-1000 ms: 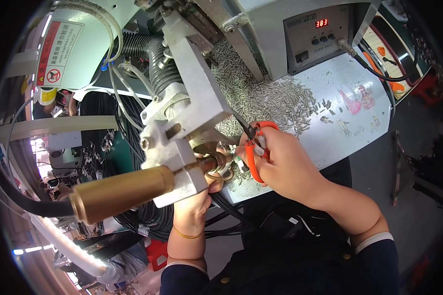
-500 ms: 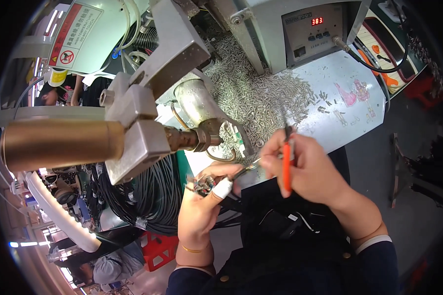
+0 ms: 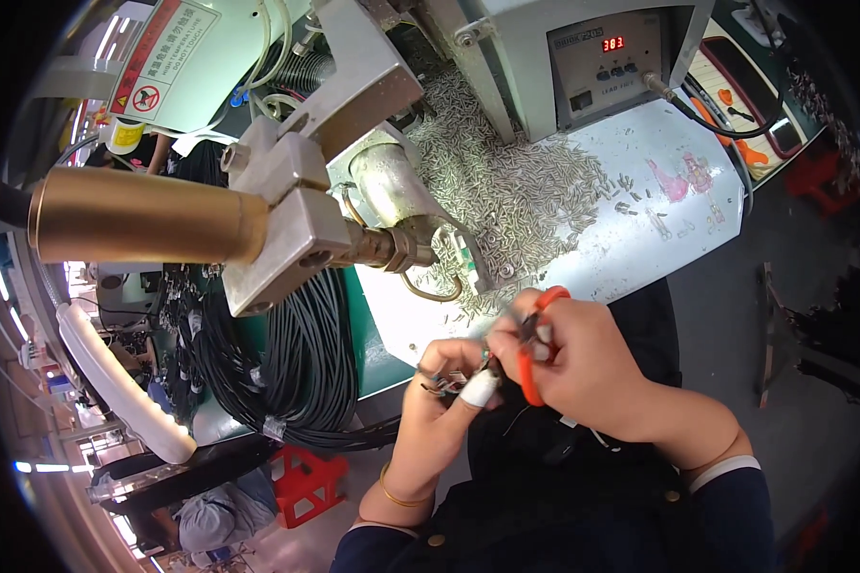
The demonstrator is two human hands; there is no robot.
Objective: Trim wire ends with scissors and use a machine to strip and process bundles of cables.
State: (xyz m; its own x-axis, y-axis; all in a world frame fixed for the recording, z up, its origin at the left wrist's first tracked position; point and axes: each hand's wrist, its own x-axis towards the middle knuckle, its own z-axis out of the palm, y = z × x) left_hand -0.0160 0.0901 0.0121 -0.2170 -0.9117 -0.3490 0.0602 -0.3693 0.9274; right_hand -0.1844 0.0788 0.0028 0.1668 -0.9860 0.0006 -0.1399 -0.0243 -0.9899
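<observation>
My left hand [image 3: 428, 420] is closed around a cable end with thin coloured wires [image 3: 441, 384] fanning out of it. A white cover [image 3: 480, 389] sits on the left thumb. Right beside it, my right hand [image 3: 588, 368] grips small orange-handled cutters [image 3: 528, 371], whose handles are spread around the fingers. The cutters' tip is blurred, and the right fingertips meet the cable end at the left thumb. Both hands are just in front of the near edge of the white worktop [image 3: 631, 253].
A machine with a brass-coloured cylinder [image 3: 153, 215] juts in from the left. Many small metal tubes [image 3: 492, 181] cover the worktop beneath a control box [image 3: 607, 72]. Coiled black cables [image 3: 306, 358] lie left of my hands, above a red stool [image 3: 308, 485]. Another person [image 3: 215, 520] is at lower left.
My left hand has moved right and slightly down with the cable end. My right hand has shifted closer to it, and the cutters have turned in the grip.
</observation>
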